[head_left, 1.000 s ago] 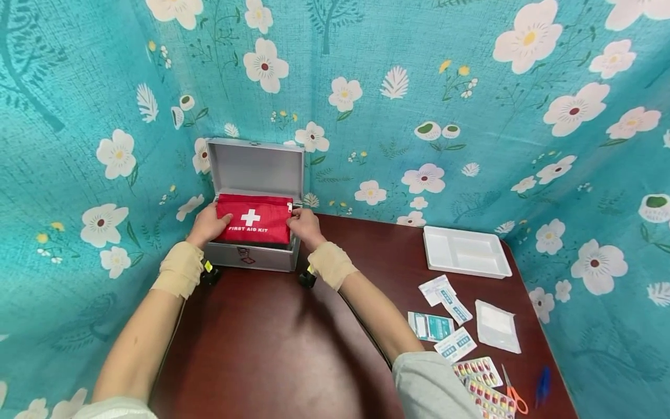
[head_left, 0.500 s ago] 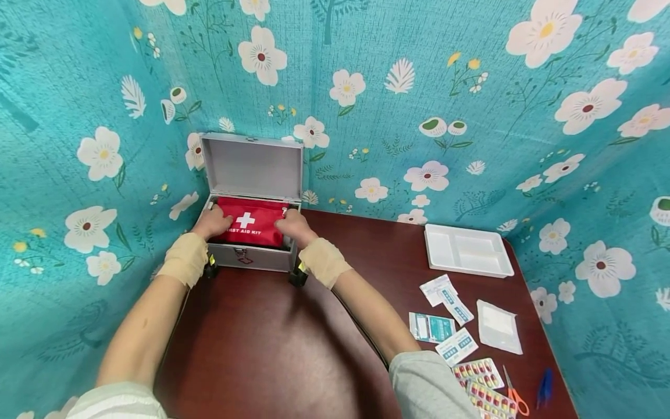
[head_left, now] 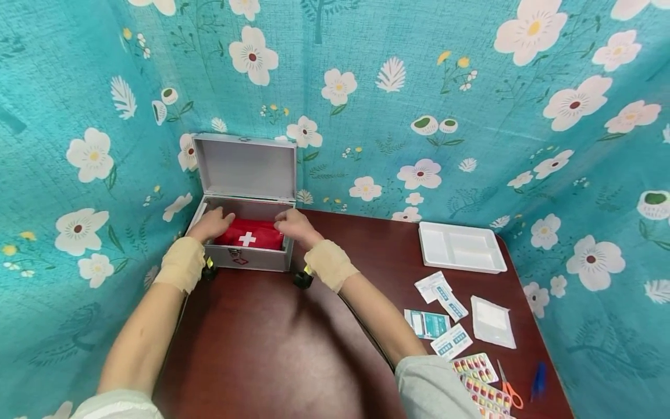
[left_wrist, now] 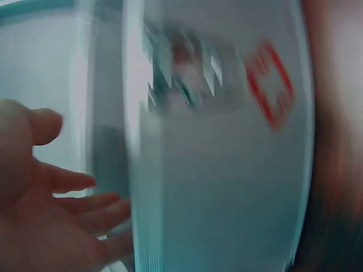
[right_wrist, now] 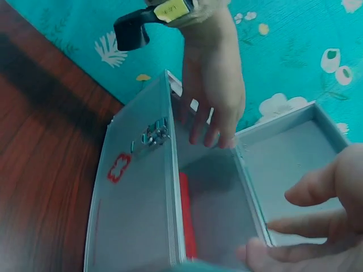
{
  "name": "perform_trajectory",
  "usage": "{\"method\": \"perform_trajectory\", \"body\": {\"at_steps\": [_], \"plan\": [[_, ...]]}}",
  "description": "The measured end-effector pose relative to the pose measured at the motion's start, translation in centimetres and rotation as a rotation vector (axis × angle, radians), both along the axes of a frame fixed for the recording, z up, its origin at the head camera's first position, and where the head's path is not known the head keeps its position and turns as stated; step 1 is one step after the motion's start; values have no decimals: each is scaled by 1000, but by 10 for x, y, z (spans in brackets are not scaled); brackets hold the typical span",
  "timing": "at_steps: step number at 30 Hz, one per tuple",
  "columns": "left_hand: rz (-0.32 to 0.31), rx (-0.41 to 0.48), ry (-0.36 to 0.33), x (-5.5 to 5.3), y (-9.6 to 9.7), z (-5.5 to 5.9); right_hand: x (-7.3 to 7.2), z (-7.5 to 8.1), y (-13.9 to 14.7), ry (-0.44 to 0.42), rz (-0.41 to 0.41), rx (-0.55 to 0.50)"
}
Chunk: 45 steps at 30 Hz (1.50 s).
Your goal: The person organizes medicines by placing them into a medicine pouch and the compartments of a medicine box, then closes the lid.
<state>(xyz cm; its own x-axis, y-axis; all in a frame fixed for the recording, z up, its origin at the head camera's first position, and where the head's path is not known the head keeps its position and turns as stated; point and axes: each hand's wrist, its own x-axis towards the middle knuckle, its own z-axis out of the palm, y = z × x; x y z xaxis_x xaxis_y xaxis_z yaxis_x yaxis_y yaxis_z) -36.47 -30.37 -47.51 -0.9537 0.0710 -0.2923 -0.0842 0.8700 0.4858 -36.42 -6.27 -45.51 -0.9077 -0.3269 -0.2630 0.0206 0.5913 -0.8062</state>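
Observation:
A red first aid pouch (head_left: 264,234) with a white cross lies low inside the open grey metal case (head_left: 267,260) at the back left of the table. Above the case's left end, my left hand (head_left: 210,224) hangs with spread, relaxed fingers, holding nothing. My right hand (head_left: 295,225) is over the right end, its thumb and fingers apart and empty. Only a red strip of the pouch (right_wrist: 187,215) shows inside the case in the right wrist view. The left wrist view is blurred, with my left hand (left_wrist: 51,221) beside the case's latched front wall (left_wrist: 227,181).
The raised lid (head_left: 248,169) stands behind the case, near the flowered curtain. To the right are a white divided tray (head_left: 462,247), several small packets (head_left: 452,340), a gauze packet (head_left: 493,323), pill blister packs (head_left: 476,368), orange-handled scissors (head_left: 513,396) and a blurred blue object (head_left: 538,381).
The red pouch has gone down from above the case's rim into it. Both hands gripped its sides before and have now let go, standing just above it.

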Motion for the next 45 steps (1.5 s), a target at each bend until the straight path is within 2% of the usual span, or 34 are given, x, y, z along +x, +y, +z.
{"method": "perform_trajectory", "body": {"at_steps": [3, 7, 10, 13, 16, 19, 22, 25, 28, 31, 33, 36, 39, 42, 45], "plan": [[52, 112, 169, 12, 13, 0, 2, 3, 22, 51, 56, -12], [137, 280, 418, 34, 46, 2, 6, 6, 58, 173, 133, -17], [175, 444, 566, 52, 84, 5, 12, 6, 95, 230, 146, -34], [145, 575, 645, 63, 128, 4, 16, 3, 138, 256, 116, -65], [32, 665, 593, 67, 175, -5, 19, -3, 189, 273, 63, -139], [-83, 724, 466, 69, 222, -25, 25, -12, 246, 281, -19, -204], [-173, 756, 348, 69, 266, -46, 34, -21, 307, 249, -156, -236], [-256, 744, 255, 64, 305, -59, 42, -30, 368, 209, -345, -200], [-319, 683, 183, 50, 339, -65, 48, -39, 425, 193, -522, -69], [-337, 611, 109, 33, 367, -67, 50, -49, 470, 155, -631, 76], [-337, 560, 60, 22, 384, -70, 49, -57, 494, 110, -662, 175], [-322, 474, -3, 8, 409, -75, 46, -70, 519, 38, -658, 281], [-291, 387, -25, -2, 432, -85, 40, -83, 534, -15, -645, 345], [-255, 359, -20, -8, 456, -97, 32, -97, 543, -32, -626, 362], [-234, 387, -12, -4, 477, -106, 30, -107, 548, -1, -628, 393]]}}
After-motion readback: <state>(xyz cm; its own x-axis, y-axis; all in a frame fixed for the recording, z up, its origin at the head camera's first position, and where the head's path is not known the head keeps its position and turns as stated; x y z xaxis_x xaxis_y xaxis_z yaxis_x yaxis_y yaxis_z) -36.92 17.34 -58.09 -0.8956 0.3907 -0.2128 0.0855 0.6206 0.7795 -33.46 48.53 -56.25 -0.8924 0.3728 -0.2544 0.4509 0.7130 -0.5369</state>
